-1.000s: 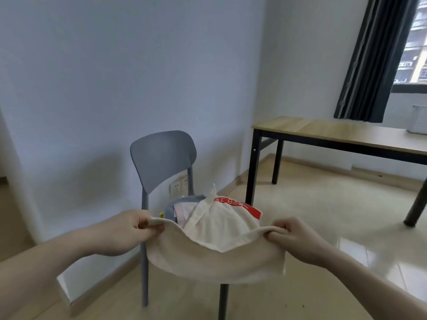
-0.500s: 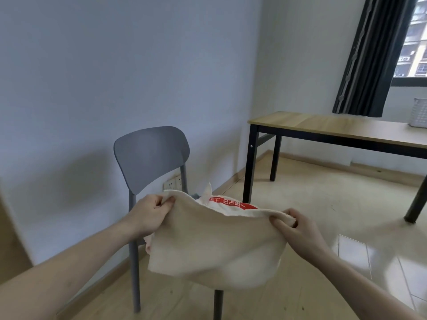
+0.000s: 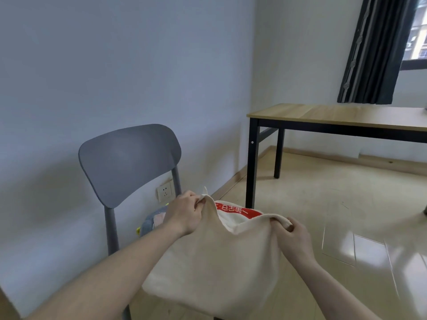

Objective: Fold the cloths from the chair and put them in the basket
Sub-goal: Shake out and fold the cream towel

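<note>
**Keep the top edge taut before making the fold**

The cream cloth (image 3: 215, 262) hangs in front of the grey chair (image 3: 129, 158), held up by its top edge. The left hand (image 3: 184, 213) has its grip clamped on one upper corner, fingers curled round a bunched fold; the right hand (image 3: 293, 236) pinches the opposite corner in the same way. Between them the edge sags, and the cloth bellies out below.

Behind that edge, on the chair's seat, lies a white cloth with a red printed band (image 3: 238, 211), and a bluish cloth (image 3: 152, 221) shows at the seat's left side. The basket is out of view.

To fold well, I judge that the hands should draw apart until the top edge runs straight, letting the cloth hang flat clear of the chair's pile. Then the corners can meet squarely. Bunched grips risk a crooked fold, so sliding the fingers out to the true corners would help.
</note>
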{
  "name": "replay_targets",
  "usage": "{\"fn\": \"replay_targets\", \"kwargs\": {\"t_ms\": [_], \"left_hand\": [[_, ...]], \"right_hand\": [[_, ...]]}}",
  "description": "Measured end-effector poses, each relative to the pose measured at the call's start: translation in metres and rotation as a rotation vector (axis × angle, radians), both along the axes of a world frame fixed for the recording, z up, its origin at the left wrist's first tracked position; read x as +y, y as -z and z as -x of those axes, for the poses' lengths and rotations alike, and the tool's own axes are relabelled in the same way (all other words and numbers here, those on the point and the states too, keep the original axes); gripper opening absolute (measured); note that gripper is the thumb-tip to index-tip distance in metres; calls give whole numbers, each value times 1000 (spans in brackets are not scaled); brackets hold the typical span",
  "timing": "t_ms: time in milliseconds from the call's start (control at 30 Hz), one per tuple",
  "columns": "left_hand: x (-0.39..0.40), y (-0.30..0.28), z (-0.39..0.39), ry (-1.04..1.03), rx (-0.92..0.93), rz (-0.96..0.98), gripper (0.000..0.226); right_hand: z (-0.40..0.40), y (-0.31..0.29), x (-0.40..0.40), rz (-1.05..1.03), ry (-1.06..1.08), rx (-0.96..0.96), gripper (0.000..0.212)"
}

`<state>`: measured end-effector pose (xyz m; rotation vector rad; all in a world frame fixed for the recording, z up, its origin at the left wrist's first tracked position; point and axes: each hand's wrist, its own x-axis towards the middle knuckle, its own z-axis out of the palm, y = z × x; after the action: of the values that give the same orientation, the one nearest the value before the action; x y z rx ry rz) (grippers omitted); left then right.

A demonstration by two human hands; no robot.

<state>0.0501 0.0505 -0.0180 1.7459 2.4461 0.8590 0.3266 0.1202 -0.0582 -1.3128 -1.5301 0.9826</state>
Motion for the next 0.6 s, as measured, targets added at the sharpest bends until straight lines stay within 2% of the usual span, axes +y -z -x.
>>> {"fn": "replay_targets", "kwargs": {"t_ms": [233,500,600], "left_hand": [[43,39,-4,-141,32,325,52],[32,37,-14,-206,51,328,48],[37,38,-8,-161,20,367,51]], "right_hand": [[11,29,21,80,-17,34,27],[13,30,25,56,-72,77,31],[9,25,20,35,-81,86,20]]}}
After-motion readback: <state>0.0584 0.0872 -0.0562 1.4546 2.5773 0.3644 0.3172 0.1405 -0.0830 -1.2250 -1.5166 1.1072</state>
